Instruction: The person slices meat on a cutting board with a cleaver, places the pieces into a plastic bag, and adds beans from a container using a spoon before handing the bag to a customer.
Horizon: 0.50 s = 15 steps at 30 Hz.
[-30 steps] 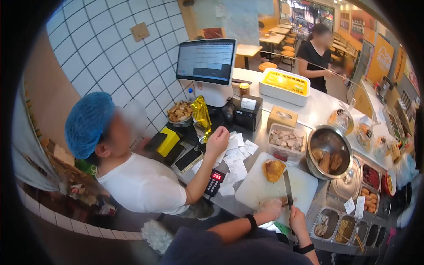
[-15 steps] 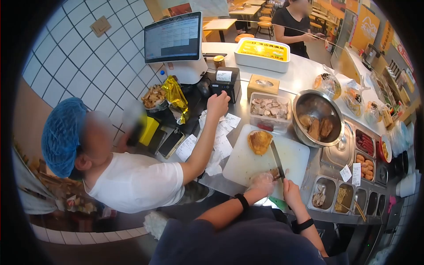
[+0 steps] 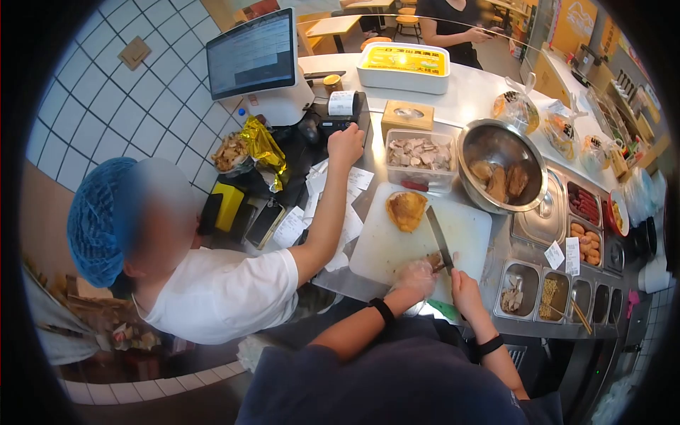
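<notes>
A clear plastic glove covers my left hand (image 3: 415, 279), whose fingers are closed on a brown piece of meat (image 3: 433, 261) at the lower part of the white cutting board (image 3: 368, 253). My right hand (image 3: 465, 292) grips the handle of a knife (image 3: 439, 237). The blade points away from me, up the board, and lies across or beside the meat; exact contact is hard to make out. Farther up the board sits a golden-brown piece of meat (image 3: 406, 211), apart from the blade.
A co-worker in a blue hair net (image 3: 103, 219) reaches to a receipt printer (image 3: 342, 117) at the left. Beyond the board are a tub of cut meat (image 3: 421, 156) and a steel bowl (image 3: 536, 198). Food trays (image 3: 520, 292) stand right; a person (image 3: 453, 28) is across the counter.
The view has shifted slightly, so the counter sits lower and further left. A longer paper slip now shows at the printer. My hands keep hold of the meat and knife.
</notes>
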{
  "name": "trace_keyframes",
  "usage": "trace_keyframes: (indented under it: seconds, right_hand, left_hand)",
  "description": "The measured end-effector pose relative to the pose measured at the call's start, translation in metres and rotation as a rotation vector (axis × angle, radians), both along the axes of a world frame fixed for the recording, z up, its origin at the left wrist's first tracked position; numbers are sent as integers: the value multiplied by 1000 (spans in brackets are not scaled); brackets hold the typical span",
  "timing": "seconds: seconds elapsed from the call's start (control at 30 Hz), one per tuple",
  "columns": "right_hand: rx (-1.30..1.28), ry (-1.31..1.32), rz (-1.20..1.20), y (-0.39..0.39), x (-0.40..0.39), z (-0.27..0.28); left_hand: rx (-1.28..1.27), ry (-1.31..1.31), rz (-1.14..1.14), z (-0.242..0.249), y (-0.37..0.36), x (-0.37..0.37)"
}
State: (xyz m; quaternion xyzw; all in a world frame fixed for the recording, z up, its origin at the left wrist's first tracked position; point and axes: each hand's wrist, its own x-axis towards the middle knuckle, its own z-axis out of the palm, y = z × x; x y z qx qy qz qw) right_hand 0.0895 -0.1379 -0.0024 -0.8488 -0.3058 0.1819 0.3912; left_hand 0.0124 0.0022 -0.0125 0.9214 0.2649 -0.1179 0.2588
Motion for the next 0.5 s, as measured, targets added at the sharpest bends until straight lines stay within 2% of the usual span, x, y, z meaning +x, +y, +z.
trace_keyframes:
  seconds: [0.07,0.17,0.27,0.37,0.47,0.5]
  right_hand:
    - [-5,55,2,-2,6,-16]
    - [-349,-31,-13,3,10,39]
    - [-306,-219,-57,1,14,47]
    - [-221,-492,-18,0,29,17]
    - [-247,-526,22,-2,46,-14]
    - [-301,-523,10,-3,47,-9]
  left_hand:
    - [16,67,-18,-10,-1,3]
    - [-49,142,-8,17,3,7]
    - [-55,110,24,8,1,8]
    - [-32,59,51,0,-1,7]
    - [-59,56,94,14,-3,7]
    - [-67,54,109,15,-3,8]
